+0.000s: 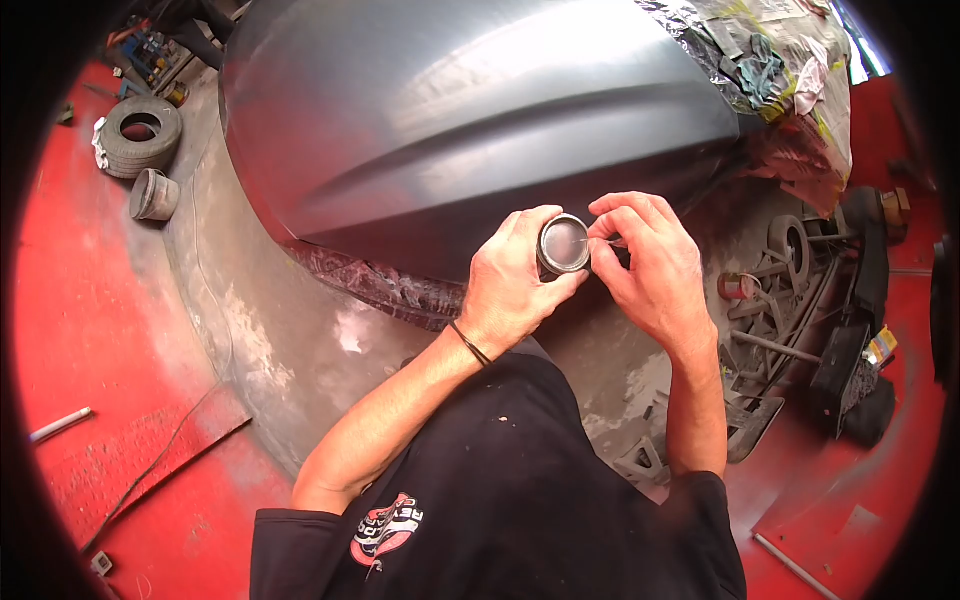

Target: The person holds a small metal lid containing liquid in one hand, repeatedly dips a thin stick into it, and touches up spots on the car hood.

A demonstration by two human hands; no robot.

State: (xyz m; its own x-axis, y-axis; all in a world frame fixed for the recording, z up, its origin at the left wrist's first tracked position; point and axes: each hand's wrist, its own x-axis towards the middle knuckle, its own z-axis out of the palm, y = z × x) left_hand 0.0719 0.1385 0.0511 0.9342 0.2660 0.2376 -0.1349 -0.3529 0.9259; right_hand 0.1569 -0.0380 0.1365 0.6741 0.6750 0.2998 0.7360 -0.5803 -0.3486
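My left hand (512, 270) is wrapped round a small round container (565, 245) with a dark rim and a greyish, hazy round face turned up toward me. Its contents, if any, are not clear. At the container's right edge, the thumb and fingers of my right hand (648, 262) come together in a pinch; a thin light line shows near the fingertips, too small to name. Both hands are in front of a dark, matte car hood (520, 110), above its near edge.
Masking film and rags (765, 75) cover the car at upper right. A tyre (142, 135) and a bucket (155, 196) stand at left. A cable (200, 260) crosses the floor. Car parts (785, 290) and a small can (737, 287) lie at right.
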